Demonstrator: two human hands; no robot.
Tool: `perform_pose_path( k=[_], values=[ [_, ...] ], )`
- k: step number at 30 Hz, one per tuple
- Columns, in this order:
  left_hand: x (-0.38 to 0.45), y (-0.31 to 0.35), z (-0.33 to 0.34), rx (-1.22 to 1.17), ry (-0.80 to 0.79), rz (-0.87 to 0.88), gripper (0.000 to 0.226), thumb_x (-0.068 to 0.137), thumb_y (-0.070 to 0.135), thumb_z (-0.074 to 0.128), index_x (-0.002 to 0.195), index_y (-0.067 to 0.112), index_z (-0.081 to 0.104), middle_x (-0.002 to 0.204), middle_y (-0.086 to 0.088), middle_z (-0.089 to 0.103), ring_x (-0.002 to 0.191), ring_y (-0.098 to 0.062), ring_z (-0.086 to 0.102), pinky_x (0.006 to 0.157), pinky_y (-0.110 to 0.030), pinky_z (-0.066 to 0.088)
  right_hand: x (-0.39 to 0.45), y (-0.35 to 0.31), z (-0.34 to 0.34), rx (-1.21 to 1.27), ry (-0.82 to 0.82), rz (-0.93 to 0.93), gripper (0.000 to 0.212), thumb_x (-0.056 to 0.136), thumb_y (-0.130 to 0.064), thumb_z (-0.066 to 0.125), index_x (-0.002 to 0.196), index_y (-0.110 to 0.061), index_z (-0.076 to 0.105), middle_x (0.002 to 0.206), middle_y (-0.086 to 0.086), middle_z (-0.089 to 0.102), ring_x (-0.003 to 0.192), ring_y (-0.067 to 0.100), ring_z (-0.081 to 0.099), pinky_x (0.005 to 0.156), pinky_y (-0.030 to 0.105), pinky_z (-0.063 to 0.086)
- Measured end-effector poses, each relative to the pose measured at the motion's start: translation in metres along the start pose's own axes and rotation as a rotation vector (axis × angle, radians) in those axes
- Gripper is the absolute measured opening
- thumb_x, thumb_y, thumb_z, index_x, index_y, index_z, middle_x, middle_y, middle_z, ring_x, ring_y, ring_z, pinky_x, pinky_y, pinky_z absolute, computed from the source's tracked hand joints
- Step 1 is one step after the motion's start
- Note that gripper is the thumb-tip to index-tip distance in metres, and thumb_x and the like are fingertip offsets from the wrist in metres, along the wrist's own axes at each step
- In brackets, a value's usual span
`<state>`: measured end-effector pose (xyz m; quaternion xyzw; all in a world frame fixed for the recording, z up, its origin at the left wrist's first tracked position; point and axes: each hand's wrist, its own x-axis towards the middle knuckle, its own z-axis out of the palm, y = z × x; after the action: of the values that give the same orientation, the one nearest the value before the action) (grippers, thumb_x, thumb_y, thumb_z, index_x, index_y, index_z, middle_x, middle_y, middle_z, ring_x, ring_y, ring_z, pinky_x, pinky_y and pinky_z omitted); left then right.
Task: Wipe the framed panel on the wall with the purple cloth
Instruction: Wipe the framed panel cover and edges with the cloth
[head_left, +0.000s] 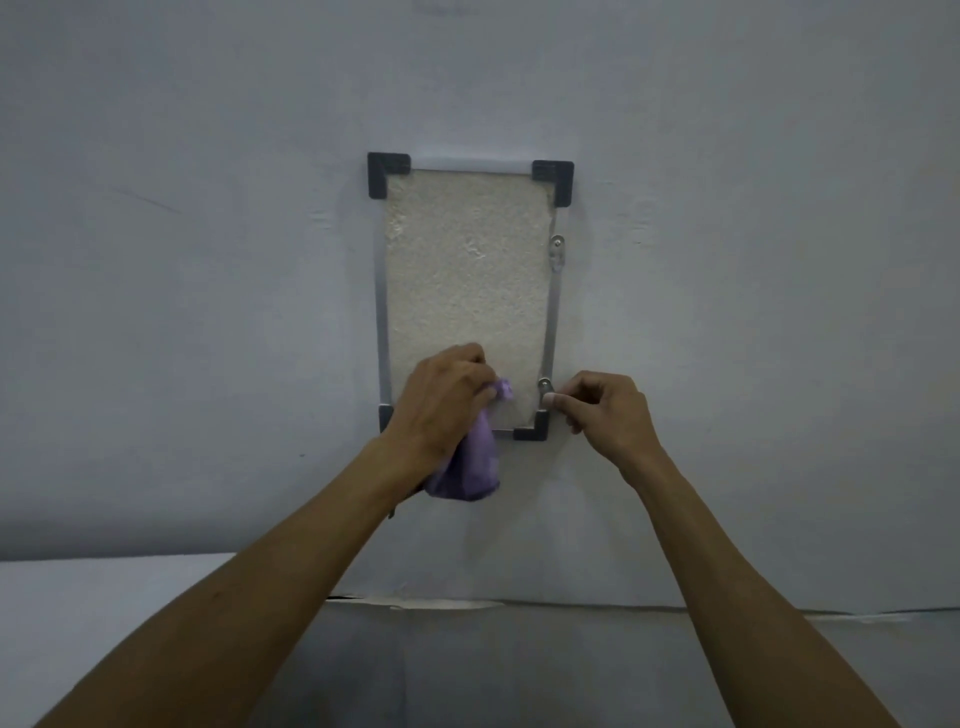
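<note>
A tall framed panel (467, 270) hangs on the wall, with a rough cream surface, thin metal edges and black corner pieces. My left hand (441, 400) grips the purple cloth (475, 462) against the panel's lower part; most of the cloth hangs below the hand, over the bottom edge. My right hand (602, 410) is at the lower right of the frame, its thumb and forefinger pinching the lower metal clip (545, 387) on the right edge. The hand hides the frame's bottom left corner.
A second metal clip (557, 253) sits higher on the frame's right edge. The pale wall (208, 260) surrounds the panel. Below runs a ledge (156, 577) with a cracked seam (415, 604) along it.
</note>
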<state>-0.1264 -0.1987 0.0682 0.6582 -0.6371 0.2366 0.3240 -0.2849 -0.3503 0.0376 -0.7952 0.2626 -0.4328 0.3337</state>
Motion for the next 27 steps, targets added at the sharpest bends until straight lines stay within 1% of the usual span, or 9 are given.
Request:
perform_pose_path(
  k=[3,5,9,12,15,19,21,23,27],
  values=[
    [0.013,-0.005,-0.011,-0.098,0.271,-0.125,0.01,0.09,0.019,0.074,0.085,0.014,0.081,0.081,0.003,0.061,0.07,-0.009,0.054,0.065,-0.014,0.038,0.0,0.001,0.001,0.015,0.008,0.011,0.016,0.082,-0.026,0.081,0.07,-0.018,0.073,0.059,0.0,0.068,0.049,0.008,0.058,0.051,0.02,0.049],
    [0.008,-0.005,-0.007,-0.14,0.34,-0.183,0.009,0.088,0.019,0.076,0.083,0.013,0.08,0.079,0.0,0.063,0.069,-0.01,0.056,0.064,-0.013,0.036,0.001,0.002,0.002,0.01,0.014,0.01,0.017,0.082,-0.027,0.081,0.07,-0.019,0.073,0.058,-0.002,0.068,0.048,0.007,0.057,0.05,0.017,0.048],
    [-0.026,-0.003,0.015,-0.124,0.172,-0.14,0.012,0.09,0.018,0.074,0.084,0.009,0.079,0.083,-0.006,0.066,0.071,-0.013,0.059,0.069,-0.026,0.05,0.002,0.002,0.002,-0.004,0.018,0.006,0.018,0.082,-0.027,0.081,0.069,-0.019,0.072,0.057,-0.001,0.067,0.048,0.006,0.058,0.05,0.018,0.048],
    [-0.026,-0.008,0.012,-0.098,0.087,-0.106,0.012,0.09,0.02,0.074,0.085,0.01,0.079,0.083,-0.005,0.066,0.071,-0.011,0.056,0.069,-0.035,0.053,0.001,0.0,0.001,-0.009,0.013,0.006,0.018,0.082,-0.028,0.081,0.069,-0.02,0.072,0.057,-0.003,0.067,0.048,0.005,0.058,0.05,0.015,0.047],
    [-0.008,-0.008,0.003,-0.09,0.195,-0.149,0.015,0.09,0.024,0.074,0.083,0.012,0.08,0.081,-0.004,0.066,0.071,-0.012,0.059,0.069,-0.031,0.05,-0.001,-0.002,0.001,-0.007,0.01,0.005,0.017,0.083,-0.028,0.08,0.07,-0.019,0.072,0.057,-0.004,0.067,0.048,0.005,0.058,0.05,0.014,0.047],
    [-0.006,-0.004,0.009,-0.199,0.456,-0.378,0.017,0.086,0.026,0.078,0.077,0.012,0.076,0.076,-0.001,0.066,0.069,-0.011,0.057,0.067,-0.01,0.04,-0.001,-0.001,0.002,0.001,0.012,0.008,0.017,0.083,-0.027,0.08,0.071,-0.018,0.073,0.058,-0.002,0.068,0.049,0.006,0.059,0.051,0.014,0.048],
    [-0.022,0.002,0.023,-0.211,0.401,-0.382,0.014,0.086,0.019,0.079,0.078,0.009,0.075,0.076,-0.004,0.066,0.07,-0.013,0.058,0.07,-0.011,0.042,0.001,-0.001,0.001,0.0,0.009,0.011,0.016,0.083,-0.026,0.081,0.071,-0.018,0.073,0.059,-0.003,0.068,0.049,0.006,0.059,0.051,0.015,0.048],
    [-0.039,0.003,0.032,-0.248,0.293,-0.38,0.015,0.086,0.02,0.079,0.08,0.008,0.075,0.077,-0.005,0.068,0.07,-0.013,0.059,0.072,-0.025,0.05,0.001,0.0,0.001,0.009,0.003,0.015,0.017,0.082,-0.026,0.081,0.07,-0.019,0.073,0.058,-0.003,0.067,0.049,0.007,0.058,0.052,0.017,0.049],
    [-0.033,-0.001,0.025,-0.26,0.288,-0.452,0.027,0.085,0.039,0.079,0.072,0.015,0.075,0.069,0.003,0.069,0.066,-0.012,0.063,0.067,-0.026,0.05,0.001,0.002,0.001,0.025,0.004,0.024,0.018,0.081,-0.027,0.082,0.069,-0.018,0.073,0.059,0.0,0.068,0.05,0.01,0.059,0.054,0.022,0.051]
  ],
)
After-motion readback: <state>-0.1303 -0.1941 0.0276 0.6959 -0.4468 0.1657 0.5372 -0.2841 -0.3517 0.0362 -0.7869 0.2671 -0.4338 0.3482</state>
